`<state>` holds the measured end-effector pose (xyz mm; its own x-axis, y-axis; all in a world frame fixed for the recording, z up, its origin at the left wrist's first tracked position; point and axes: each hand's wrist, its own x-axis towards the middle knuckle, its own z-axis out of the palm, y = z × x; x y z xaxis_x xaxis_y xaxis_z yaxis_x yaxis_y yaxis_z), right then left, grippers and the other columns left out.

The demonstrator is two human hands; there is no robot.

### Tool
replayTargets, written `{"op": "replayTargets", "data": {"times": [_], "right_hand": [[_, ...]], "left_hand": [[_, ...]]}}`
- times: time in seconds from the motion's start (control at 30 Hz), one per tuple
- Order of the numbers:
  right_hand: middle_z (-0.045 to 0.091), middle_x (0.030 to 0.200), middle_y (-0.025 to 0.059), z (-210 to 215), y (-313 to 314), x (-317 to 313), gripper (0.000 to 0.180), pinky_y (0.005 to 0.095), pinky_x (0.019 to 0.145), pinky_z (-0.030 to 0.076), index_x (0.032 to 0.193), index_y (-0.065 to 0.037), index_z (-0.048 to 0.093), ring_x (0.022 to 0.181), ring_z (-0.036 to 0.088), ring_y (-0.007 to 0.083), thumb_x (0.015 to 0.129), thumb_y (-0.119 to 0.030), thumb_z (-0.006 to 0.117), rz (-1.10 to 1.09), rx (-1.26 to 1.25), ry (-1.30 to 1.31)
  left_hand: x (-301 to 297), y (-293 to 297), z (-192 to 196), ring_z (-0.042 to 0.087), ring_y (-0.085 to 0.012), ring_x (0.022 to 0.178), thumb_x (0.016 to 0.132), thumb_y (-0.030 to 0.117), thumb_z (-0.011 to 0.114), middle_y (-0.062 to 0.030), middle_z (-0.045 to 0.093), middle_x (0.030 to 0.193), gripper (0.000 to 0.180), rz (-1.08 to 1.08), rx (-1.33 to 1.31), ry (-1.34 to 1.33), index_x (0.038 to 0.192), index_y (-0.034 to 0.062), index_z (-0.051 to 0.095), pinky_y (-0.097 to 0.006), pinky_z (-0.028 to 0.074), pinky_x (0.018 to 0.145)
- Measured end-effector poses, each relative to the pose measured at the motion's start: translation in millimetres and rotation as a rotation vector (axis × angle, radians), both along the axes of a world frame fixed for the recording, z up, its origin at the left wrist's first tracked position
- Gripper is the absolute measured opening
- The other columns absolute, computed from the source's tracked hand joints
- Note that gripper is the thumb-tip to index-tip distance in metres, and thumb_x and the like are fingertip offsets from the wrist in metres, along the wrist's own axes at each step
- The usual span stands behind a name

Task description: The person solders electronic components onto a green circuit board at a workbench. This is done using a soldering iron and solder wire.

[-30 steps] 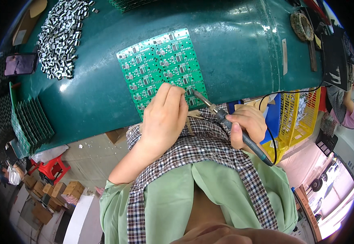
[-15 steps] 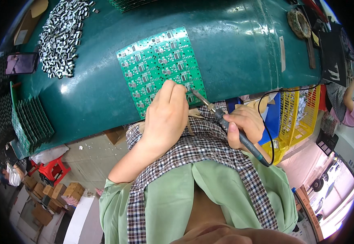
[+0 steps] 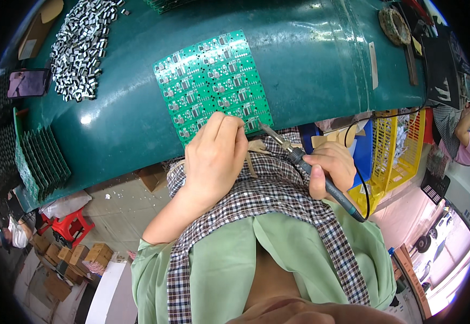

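Observation:
A green printed circuit board panel (image 3: 208, 81) with rows of small components lies at the table's near edge. My right hand (image 3: 333, 168) is closed round the handle of a soldering iron (image 3: 298, 156), whose tip points up and left at the panel's near right corner. Whether the tip touches the board, I cannot tell. My left hand (image 3: 213, 156) rests over the panel's near edge with its fingers pinched. A thin strand of what looks like solder wire (image 3: 248, 122) pokes from the fingertips toward the iron's tip.
A heap of small metallic parts (image 3: 78, 54) covers the far left of the green table (image 3: 121, 108), beside a phone (image 3: 28, 83). Upright boards stand in a rack (image 3: 40, 162) at left. Right are a yellow basket (image 3: 391, 162) and the iron's black cord (image 3: 389, 116).
The board panel has shifted slightly away from me. My left hand has moved a little left, and the iron's tip has moved slightly right and nearer, along the panel's near edge.

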<state>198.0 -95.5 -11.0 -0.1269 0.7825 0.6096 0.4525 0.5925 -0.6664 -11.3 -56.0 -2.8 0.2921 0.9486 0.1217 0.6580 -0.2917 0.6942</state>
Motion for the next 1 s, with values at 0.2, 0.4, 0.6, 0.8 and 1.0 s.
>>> {"op": "replayTargets", "data": {"times": [0.2, 0.4, 0.6, 0.8, 1.0], "right_hand": [[0.058, 0.057, 0.0075, -0.8, 5.6, -4.9, 0.009, 0.0295, 0.042, 0.040, 0.078, 0.000, 0.062, 0.043, 0.053, 0.0199, 0.073, -0.007, 0.060, -0.030, 0.004, -0.045], [0.059, 0.057, 0.0074, -0.1, 7.7, -6.9, 0.010, 0.0286, 0.042, 0.041, 0.080, 0.000, 0.063, 0.043, 0.054, 0.0194, 0.073, -0.007, 0.061, -0.016, 0.023, -0.088], [0.058, 0.056, 0.0083, 2.3, 0.7, -2.9, 0.008, 0.0287, 0.042, 0.041, 0.077, 0.000, 0.062, 0.043, 0.054, 0.0203, 0.072, -0.007, 0.060, -0.024, 0.013, -0.015], [0.058, 0.055, 0.0076, -1.2, -0.7, -2.3, 0.007, 0.0294, 0.042, 0.041, 0.075, 0.000, 0.061, 0.043, 0.053, 0.0206, 0.073, -0.007, 0.059, -0.026, 0.007, -0.038], [0.059, 0.057, 0.0075, -1.6, 0.1, -4.3, 0.007, 0.0297, 0.043, 0.041, 0.076, 0.000, 0.061, 0.043, 0.054, 0.0204, 0.073, -0.007, 0.059, -0.016, 0.020, -0.051]], "left_hand": [[0.2, 0.3, -1.3, 0.057, -0.0210, 0.064, 0.075, -0.006, 0.063, -0.0081, 0.054, 0.076, 0.015, 0.051, 0.033, -0.016, 0.085, 0.0025, 0.056, -0.031, 0.045, 0.054], [0.9, 0.0, -0.5, 0.055, -0.0189, 0.060, 0.075, -0.006, 0.064, -0.0071, 0.052, 0.071, 0.015, 0.041, 0.053, -0.050, 0.083, 0.0032, 0.056, -0.031, 0.044, 0.052], [-1.3, -2.7, 3.7, 0.057, -0.0256, 0.058, 0.076, 0.003, 0.063, -0.0071, 0.055, 0.070, 0.012, -0.010, -0.016, 0.033, 0.079, 0.0064, 0.052, -0.037, 0.046, 0.050], [0.8, -1.5, 1.1, 0.058, -0.0262, 0.058, 0.076, 0.002, 0.062, -0.0079, 0.055, 0.070, 0.012, -0.012, -0.002, 0.030, 0.079, 0.0059, 0.051, -0.037, 0.046, 0.050], [1.9, -2.5, -1.6, 0.058, -0.0275, 0.058, 0.077, 0.002, 0.062, -0.0086, 0.055, 0.070, 0.012, -0.020, -0.011, 0.032, 0.079, 0.0058, 0.050, -0.038, 0.046, 0.050]]}}
